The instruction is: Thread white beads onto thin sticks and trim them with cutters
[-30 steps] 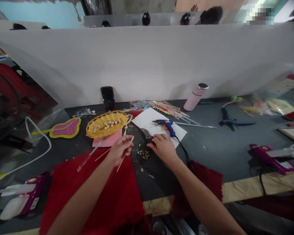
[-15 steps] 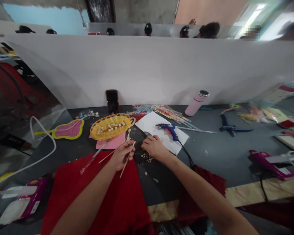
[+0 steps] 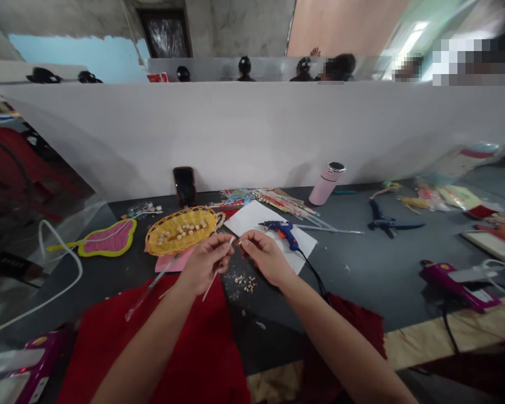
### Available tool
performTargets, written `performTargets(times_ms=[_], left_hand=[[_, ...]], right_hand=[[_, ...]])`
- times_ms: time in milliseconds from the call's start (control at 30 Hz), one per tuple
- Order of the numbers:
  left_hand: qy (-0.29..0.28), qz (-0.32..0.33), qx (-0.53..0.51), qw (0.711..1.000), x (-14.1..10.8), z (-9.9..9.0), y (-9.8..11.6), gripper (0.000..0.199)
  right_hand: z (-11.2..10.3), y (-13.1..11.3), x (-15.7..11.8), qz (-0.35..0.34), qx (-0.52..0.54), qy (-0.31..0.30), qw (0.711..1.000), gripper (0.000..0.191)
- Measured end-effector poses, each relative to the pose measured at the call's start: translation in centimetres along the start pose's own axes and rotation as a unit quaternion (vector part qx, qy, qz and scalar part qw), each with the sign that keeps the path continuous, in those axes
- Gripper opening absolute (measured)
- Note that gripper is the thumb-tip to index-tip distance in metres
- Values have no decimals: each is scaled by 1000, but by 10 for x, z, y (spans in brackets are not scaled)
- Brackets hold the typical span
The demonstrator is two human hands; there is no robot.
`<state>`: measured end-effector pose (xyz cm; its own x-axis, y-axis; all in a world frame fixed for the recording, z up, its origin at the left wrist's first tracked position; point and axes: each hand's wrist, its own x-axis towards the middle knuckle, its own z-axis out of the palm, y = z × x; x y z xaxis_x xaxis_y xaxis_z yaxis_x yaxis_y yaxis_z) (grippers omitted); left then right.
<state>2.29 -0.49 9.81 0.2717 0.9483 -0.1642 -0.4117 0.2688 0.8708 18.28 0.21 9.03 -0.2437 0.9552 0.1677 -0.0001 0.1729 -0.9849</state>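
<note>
Pinched in my left hand (image 3: 206, 262) is a thin pale stick (image 3: 211, 284), its upper tip showing past my fingertips and its lower end slanting down over the red cloth (image 3: 160, 348). My right hand (image 3: 264, 255) is closed in a pinch close to that tip, on a small pale piece too tiny to name for certain. Below my hands several small beige bits (image 3: 246, 283) lie scattered on the dark table. A yellow wicker basket (image 3: 151, 245) holding small pale clusters stands left of my hands. A blue glue gun (image 3: 283, 229) lies on white paper (image 3: 248, 216) behind my right hand.
A phone (image 3: 185, 187) leans on the white partition (image 3: 235, 134), with a pink bottle (image 3: 326, 184) farther right. Patterned sticks (image 3: 284, 202) lie at the back. Dark blue pliers (image 3: 387, 220) and a purple device (image 3: 458, 285) are at right; a pink-and-yellow fan-shaped item (image 3: 108, 238) is at left.
My right hand has lifted from the beige bits and come up beside the stick's tip, pinching something small. My left hand still holds the stick. The camera view has shifted slightly.
</note>
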Motion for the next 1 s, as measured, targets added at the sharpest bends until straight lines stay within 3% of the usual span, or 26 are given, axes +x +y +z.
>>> performTargets(times_ms=[133, 333, 633, 1000], left_hand=[[2, 35, 40, 999, -1, 3, 11, 27], [16, 25, 103, 994, 1, -11, 1, 24], [15, 44, 141, 989, 0, -6, 3, 22], [18, 41, 165, 985, -5, 0, 6, 22]], right_hand=[[1, -17, 9, -40, -30, -13, 999, 19], [3, -5, 9, -20, -28, -30, 999, 17], [3, -6, 8, -51, -78, -10, 996, 14], [7, -6, 5, -75, -21, -10, 997, 10]])
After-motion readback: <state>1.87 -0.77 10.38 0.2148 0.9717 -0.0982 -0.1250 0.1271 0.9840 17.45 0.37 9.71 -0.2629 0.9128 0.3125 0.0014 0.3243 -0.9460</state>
